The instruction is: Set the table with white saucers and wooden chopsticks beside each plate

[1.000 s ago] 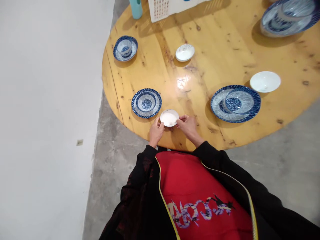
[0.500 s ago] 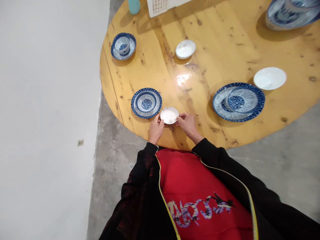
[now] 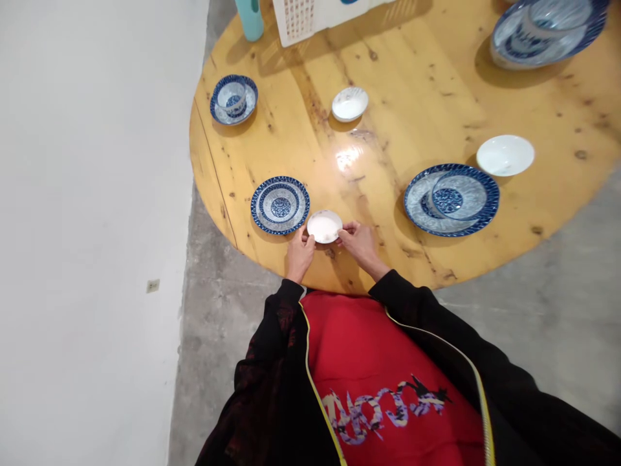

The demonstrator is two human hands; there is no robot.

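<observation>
A small white dish (image 3: 325,227) sits at the near edge of the table, between my two hands. My left hand (image 3: 301,254) pinches its left rim, fingers closed. On the opposite side, my right hand (image 3: 358,244) grips the right rim between thumb and fingers. Just left of the dish lies a blue-patterned plate (image 3: 257,208) with a smaller bowl or dish of like pattern (image 3: 281,206) in its middle. To the right stands another blue-rimmed plate (image 3: 491,208) bearing a glassy patterned bowl (image 3: 449,199).
Farther back are a white bowl (image 3: 350,104), a blue plate with a bowl (image 3: 235,100) and a larger blue dish with a bowl (image 3: 538,39). A white bowl (image 3: 505,155) rests at right. A white basket (image 3: 299,21) and a teal container (image 3: 250,18) stand at the far edge.
The camera view has tilted slightly, showing more of the basket and teal container. Both hands keep their hold on the small white dish, which has hardly moved on the table.
</observation>
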